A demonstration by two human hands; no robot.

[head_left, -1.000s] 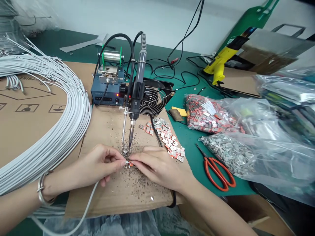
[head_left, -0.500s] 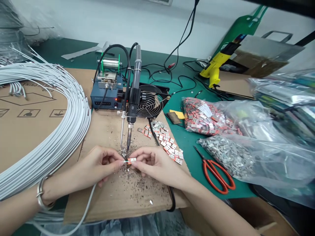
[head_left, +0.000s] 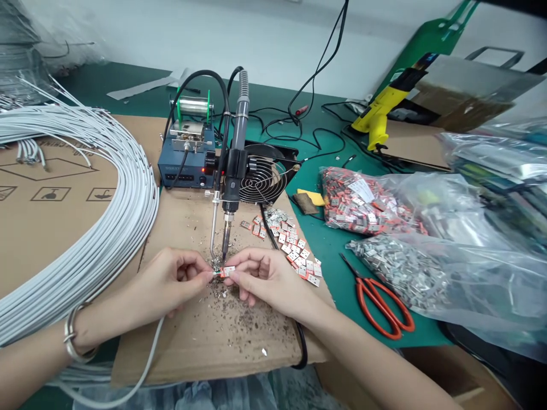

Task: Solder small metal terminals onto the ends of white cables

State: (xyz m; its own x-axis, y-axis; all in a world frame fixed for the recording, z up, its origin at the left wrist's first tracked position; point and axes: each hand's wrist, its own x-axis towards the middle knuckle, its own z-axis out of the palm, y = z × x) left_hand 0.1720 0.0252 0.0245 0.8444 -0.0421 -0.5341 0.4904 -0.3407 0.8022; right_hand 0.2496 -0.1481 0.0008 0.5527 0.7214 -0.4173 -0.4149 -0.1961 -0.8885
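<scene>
Between the thumb and fingers of my right hand (head_left: pixel 269 279) is a small USB connector (head_left: pixel 229 271) with a metal shell and an orange-red end. My left hand (head_left: pixel 182 279) pinches the end of a white cable (head_left: pixel 154 347), whose thin wires meet the connector's orange end. Both hands are closed, held just under the tip of a soldering iron (head_left: pixel 227 236) fixed upright in a stand. Beside the iron a thin metal solder feed tube (head_left: pixel 212 228) curves down to the same spot. Whether the tip touches the wires is too small to tell.
Loose USB connectors (head_left: pixel 299 250) lie right of my hands on the cardboard (head_left: pixel 183 359). Behind stand a solder feeder (head_left: pixel 188 165) and a fan (head_left: pixel 265 176). Red-handled scissors (head_left: pixel 382 307) and bags of connectors (head_left: pixel 354 199) are at right. A coil of white cables (head_left: pixel 132 188) fills the left.
Both hands have moved up slightly, bringing the cable end and connector closer under the iron's tip. My right hand's lower fingers show more below. The camera view has shifted a little.
</scene>
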